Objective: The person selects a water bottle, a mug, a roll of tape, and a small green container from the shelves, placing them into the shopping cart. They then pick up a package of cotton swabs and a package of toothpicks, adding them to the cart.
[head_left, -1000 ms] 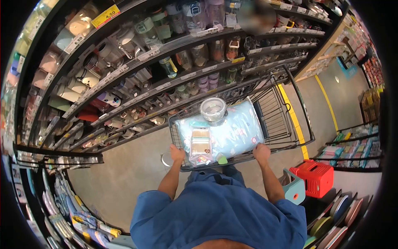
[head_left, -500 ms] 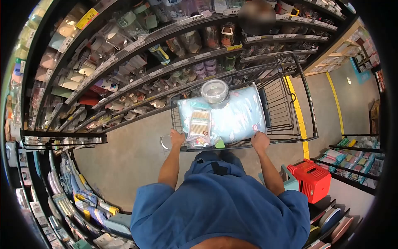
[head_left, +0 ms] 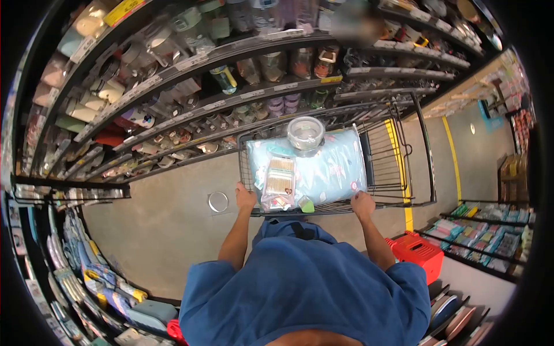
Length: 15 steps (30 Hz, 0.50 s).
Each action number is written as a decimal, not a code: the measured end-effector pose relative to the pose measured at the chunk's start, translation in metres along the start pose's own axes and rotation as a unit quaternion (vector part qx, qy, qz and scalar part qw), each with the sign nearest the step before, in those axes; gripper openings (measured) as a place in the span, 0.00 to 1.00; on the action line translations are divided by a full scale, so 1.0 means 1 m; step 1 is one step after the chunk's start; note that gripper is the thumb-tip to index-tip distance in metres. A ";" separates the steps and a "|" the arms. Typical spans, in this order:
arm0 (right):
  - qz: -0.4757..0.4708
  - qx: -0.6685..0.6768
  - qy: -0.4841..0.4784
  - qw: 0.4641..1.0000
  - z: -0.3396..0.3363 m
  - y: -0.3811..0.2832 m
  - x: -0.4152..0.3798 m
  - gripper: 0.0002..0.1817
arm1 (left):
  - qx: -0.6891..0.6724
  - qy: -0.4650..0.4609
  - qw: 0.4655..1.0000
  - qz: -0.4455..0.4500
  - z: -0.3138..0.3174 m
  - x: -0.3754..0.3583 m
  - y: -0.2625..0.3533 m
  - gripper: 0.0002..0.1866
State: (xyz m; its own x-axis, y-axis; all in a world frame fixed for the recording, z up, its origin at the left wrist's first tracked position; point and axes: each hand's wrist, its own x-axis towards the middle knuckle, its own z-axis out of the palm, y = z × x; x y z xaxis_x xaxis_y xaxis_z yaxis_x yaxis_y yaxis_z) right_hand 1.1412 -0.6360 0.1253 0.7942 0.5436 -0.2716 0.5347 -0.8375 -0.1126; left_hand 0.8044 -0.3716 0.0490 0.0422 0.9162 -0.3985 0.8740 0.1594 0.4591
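Note:
My left hand [head_left: 246, 197] is wrapped around the near left corner of a black wire shopping cart [head_left: 398, 167]. Farther right, my right hand [head_left: 363, 205] grips the cart's near rim with curled fingers. Inside the cart lies a plump light-blue package [head_left: 337, 167] in clear plastic. Round clear containers [head_left: 306, 134], nested together, rest at its far edge. A flat pack of cotton swabs [head_left: 280, 179] leans at the left, nearer my left hand. Beside it, close to the near wall, is a small item with a green end [head_left: 306, 204].
Shelves of bottles and jars [head_left: 271, 66] line the far side. A round disc mark [head_left: 218, 202] shows on the floor left of the cart. Red plastic baskets [head_left: 416, 254] stand behind my right arm. Folded textiles [head_left: 109, 271] fill a rack at lower left; yellow floor lines [head_left: 456, 155] run at right.
The cart and I have moved right along the aisle: the floor disc now lies farther left of my left hand, and the red baskets sit closer to my right arm. Both hands keep their hold.

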 end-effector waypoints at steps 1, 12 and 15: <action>0.010 0.007 -0.009 1.000 0.002 0.004 0.001 0.11 | -0.005 0.007 1.000 0.016 0.004 -0.003 -0.002 0.29; 0.030 -0.041 -0.039 0.998 0.011 0.013 0.022 0.15 | -0.045 0.013 0.998 0.052 0.002 -0.005 0.006 0.24; 0.017 -0.025 0.006 1.000 0.007 0.015 0.018 0.13 | -0.050 0.013 0.998 0.047 0.004 -0.005 0.010 0.24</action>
State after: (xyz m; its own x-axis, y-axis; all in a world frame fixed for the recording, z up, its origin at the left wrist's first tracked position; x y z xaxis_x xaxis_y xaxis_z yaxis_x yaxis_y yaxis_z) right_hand 1.1619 -0.6395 0.1118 0.8154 0.5161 -0.2624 0.5213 -0.8516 -0.0550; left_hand 0.8148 -0.3763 0.0521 0.1078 0.9379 -0.3296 0.8141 0.1071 0.5708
